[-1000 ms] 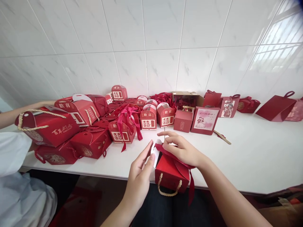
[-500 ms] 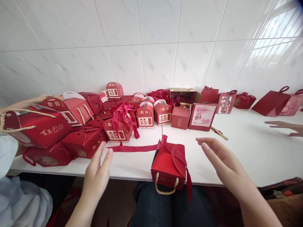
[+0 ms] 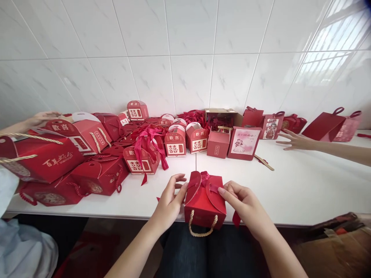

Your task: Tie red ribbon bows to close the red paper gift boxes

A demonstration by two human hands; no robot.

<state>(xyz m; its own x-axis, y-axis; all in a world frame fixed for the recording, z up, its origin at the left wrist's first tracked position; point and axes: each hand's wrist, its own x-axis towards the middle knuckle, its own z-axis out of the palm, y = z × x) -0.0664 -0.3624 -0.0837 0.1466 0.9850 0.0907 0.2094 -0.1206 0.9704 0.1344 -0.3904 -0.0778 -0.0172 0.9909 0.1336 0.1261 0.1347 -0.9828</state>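
Observation:
A red gift box (image 3: 205,205) with a beige rope handle (image 3: 203,232) sits at the table's front edge, its two rounded top flaps folded in. My left hand (image 3: 171,200) is at the box's left side, thumb against the left flap and fingers curled. From the right, my right hand (image 3: 245,202) grips the box's upper edge, its thumb pressing where the ribbon leaves the flap. A dark red ribbon (image 3: 205,177) runs across the top under the flaps. One ribbon end (image 3: 236,219) hangs below my right hand.
Red boxes with rope handles (image 3: 62,158) are stacked at left, beside a co-worker's hand (image 3: 48,116). Pink ribbons (image 3: 149,143) drape over a small box. A picture card box (image 3: 244,143) and wooden stick (image 3: 264,162) lie behind. Another person's hand (image 3: 292,139) reaches in from the right.
Both my hands have moved inward from either side onto the gift box. The left flap now lies folded over the top. The other person's hand at right has reached further left.

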